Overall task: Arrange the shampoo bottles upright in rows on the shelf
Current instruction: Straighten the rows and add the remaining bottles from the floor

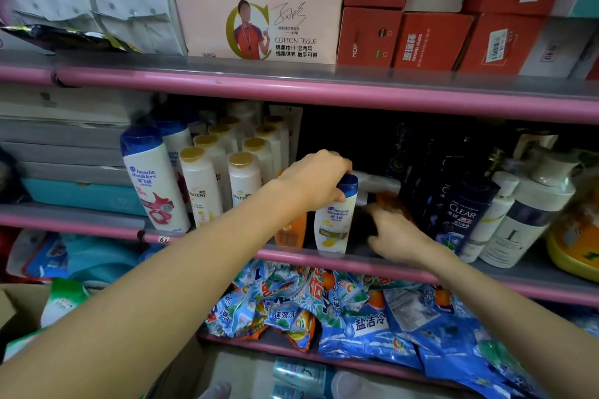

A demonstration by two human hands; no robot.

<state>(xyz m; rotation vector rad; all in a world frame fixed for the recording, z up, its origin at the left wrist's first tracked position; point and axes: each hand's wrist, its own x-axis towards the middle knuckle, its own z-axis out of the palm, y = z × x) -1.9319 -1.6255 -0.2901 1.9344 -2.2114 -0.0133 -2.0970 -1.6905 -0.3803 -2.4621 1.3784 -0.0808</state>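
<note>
Two bare, sleeveless forearms (168, 285)

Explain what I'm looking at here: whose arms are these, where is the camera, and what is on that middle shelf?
There is no machine: a person wears one camera on the head, looking forward and down at a shop shelf with pink edges. The left hand grips the blue cap of a small white Head & Shoulders bottle standing upright at the shelf front. The right hand reaches beside it towards an orange bottle; its grip is blurred. To the left stand gold-capped Pantene bottles; to the right, dark Clear bottles. Tissue packs sit above.
</note>
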